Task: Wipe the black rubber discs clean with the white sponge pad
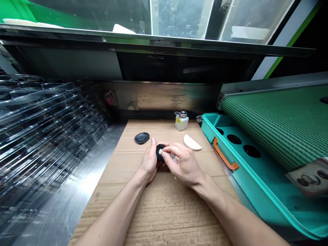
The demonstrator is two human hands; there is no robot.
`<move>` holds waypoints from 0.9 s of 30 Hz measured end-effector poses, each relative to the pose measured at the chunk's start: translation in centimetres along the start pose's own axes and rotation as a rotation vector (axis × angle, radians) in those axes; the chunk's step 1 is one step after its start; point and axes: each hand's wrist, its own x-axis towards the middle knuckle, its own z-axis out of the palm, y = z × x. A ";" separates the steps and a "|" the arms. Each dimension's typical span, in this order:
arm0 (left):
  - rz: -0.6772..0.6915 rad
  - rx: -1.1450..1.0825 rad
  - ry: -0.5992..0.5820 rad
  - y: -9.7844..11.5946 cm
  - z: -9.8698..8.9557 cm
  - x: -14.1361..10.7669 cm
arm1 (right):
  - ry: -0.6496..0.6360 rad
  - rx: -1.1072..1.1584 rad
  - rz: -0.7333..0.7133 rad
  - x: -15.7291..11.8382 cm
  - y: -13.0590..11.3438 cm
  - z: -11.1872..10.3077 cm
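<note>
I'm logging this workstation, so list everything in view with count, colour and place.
Cardboard sheet: one, brown, centre
Round part: one, black, centre
Small piece: one, white, over round part
Oval part: one, black, sheet's far left
Dispenser bottle: one, whitish, sheet's far edge
Half-round pad: one, cream, sheet's right side
Bin: one, teal, right of sheet
Bin handle: one, orange, bin's left side
Discs: at least three, black, inside bin
Conveyor belt: one, green, above bin, right
Plastic trays: blurred, uncountable, clear, left
Metal surface: one, silver, beside trays
Container: one, green, upper left
Left hand: one, bare, gripping round part
Right hand: one, bare, pinching small piece
</note>
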 end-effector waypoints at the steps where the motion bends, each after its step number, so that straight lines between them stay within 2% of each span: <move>1: 0.016 0.006 0.022 0.0 0.0 0.1 | -0.027 -0.003 -0.025 -0.1 0.0 0.2; 3: 0.027 0.016 0.068 0.0 -0.1 0.1 | -0.093 -0.038 -0.056 -0.3 0.3 0.4; 6: -0.004 0.025 0.107 0.1 -0.2 0.2 | -0.152 -0.136 -0.019 -0.4 1.1 0.2; 8: -0.020 0.040 0.089 0.1 -0.2 0.1 | -0.133 -0.162 -0.005 -0.3 1.4 0.0; 12: 0.029 0.087 0.031 -0.3 0.0 -0.1 | -0.091 -0.145 -0.054 -0.1 1.5 0.3; 14: 0.024 0.110 0.002 -0.4 0.1 -0.2 | -0.061 -0.198 -0.014 -0.1 1.6 0.5; 16: 0.008 0.112 0.006 -0.4 0.3 -0.2 | -0.049 -0.242 0.007 -0.1 1.6 0.5; 20: 0.030 0.055 0.063 -0.3 0.4 -0.2 | -0.112 -0.204 -0.091 -0.1 1.4 0.3; 24: -0.023 -0.008 0.078 0.1 0.1 0.0 | -0.105 -0.338 0.029 -0.1 2.0 0.0; 27: -0.100 -0.166 0.107 1.0 -0.8 0.4 | -0.139 -0.421 0.082 -0.1 2.8 -0.4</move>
